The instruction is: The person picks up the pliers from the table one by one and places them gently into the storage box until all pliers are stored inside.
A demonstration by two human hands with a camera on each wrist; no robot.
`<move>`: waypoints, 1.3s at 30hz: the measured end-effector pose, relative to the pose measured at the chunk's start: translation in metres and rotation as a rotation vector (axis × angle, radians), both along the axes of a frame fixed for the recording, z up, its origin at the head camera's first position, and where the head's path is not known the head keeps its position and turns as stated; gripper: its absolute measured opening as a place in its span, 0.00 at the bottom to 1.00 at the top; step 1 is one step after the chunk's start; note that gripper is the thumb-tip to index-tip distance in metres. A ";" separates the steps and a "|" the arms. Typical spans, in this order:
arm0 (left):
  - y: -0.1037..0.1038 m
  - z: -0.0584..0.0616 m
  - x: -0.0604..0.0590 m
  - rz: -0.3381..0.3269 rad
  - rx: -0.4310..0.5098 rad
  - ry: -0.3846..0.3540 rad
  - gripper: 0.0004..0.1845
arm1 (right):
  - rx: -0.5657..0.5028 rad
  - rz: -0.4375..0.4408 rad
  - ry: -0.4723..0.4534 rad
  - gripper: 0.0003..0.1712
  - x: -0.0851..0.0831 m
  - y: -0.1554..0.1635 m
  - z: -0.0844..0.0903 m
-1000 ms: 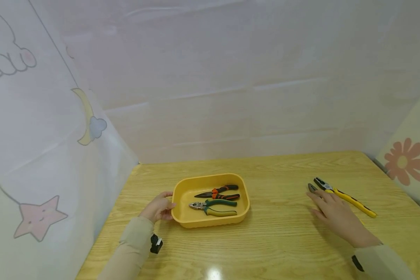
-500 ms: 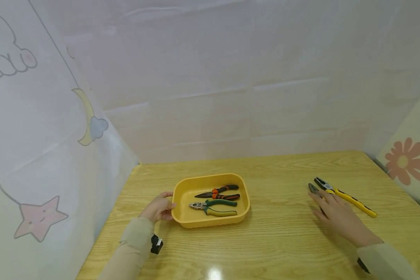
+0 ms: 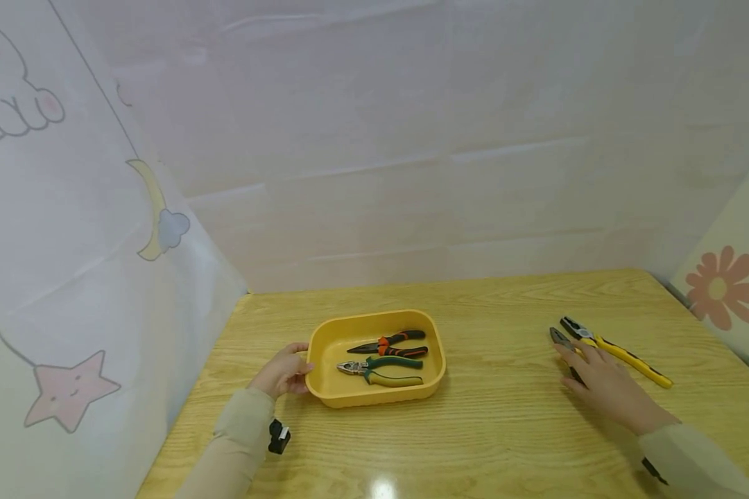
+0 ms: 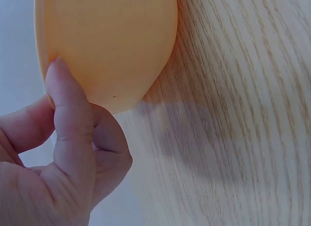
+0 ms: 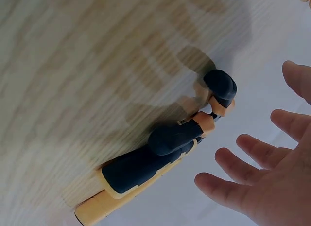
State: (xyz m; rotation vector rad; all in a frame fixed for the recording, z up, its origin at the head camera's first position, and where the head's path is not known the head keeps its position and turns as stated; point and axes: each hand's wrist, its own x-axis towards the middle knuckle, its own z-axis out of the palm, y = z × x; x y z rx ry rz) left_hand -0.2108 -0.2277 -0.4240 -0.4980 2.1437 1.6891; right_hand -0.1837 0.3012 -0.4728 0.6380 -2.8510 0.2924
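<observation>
My left hand pinches the left rim of a yellow plastic tray, its thumb inside the wall and the other fingers outside. Inside the tray lie long-nose pliers with black and orange handles and combination pliers with green and yellow handles. At the right, my right hand hovers over a pair of pliers, partly hiding them in the head view. In the right wrist view the fingers are spread, apart from these pliers' dark, orange-trimmed handles. Yellow-handled pliers lie just beyond them.
The wooden table carries everything. A pale curtain hangs behind its back edge, and a printed sheet with a star and moon stands along the left. Another sheet with a flower print borders the right side.
My right hand has drawn back slightly toward the lower right, so more of the pliers beneath it shows. The left hand and the tray have stayed in place.
</observation>
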 end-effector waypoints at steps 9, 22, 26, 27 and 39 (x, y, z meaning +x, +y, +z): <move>0.000 -0.001 0.000 -0.003 0.003 0.001 0.26 | -0.015 -0.010 -0.127 0.31 -0.004 0.004 -0.001; 0.000 -0.001 0.000 -0.010 0.001 0.001 0.26 | 0.020 -0.020 -0.165 0.30 -0.013 0.014 -0.009; 0.001 0.000 0.000 -0.015 -0.012 0.007 0.27 | 0.052 -0.026 -0.150 0.32 -0.015 0.017 -0.010; 0.001 0.001 0.000 -0.013 -0.015 0.008 0.27 | 0.059 -0.029 -0.150 0.32 -0.016 0.018 -0.011; 0.000 0.000 0.000 -0.009 -0.020 0.011 0.27 | 0.107 -0.030 -0.102 0.28 -0.022 0.017 -0.014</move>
